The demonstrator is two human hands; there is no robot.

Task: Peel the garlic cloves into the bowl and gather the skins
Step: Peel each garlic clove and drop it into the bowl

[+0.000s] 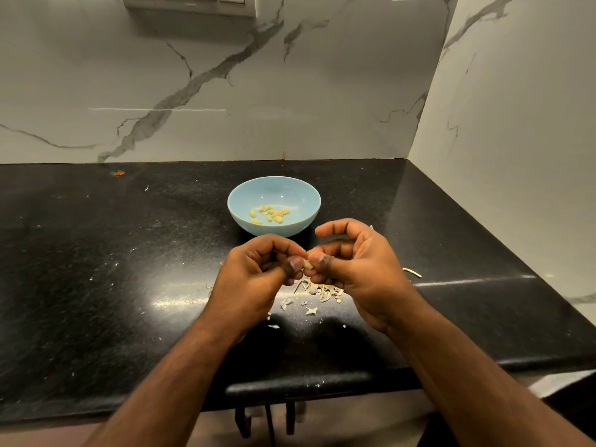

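Garlic clove (308,265), small and pale, sits pinched between my left hand (258,269) and right hand (351,269), both grips clamped on it above the skins (317,290) on the counter (96,253), near the blue bowl (274,188).

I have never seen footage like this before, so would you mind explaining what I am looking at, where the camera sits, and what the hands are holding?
There is no machine here: a person works with two bare hands. The single picture comes from a wide-angle camera worn on the person's head, looking forward and down, so both forearms reach in from the bottom edge.

The left hand and the right hand meet in the middle, and the fingertips of both pinch one small pale garlic clove between them, apparently peeling it.

Behind the hands, on the black countertop, stands a light blue bowl holding a handful of peeled cloves. Directly beneath the hands lies a loose scatter of papery garlic skins, not yet gathered. A white marble wall rises behind the counter.
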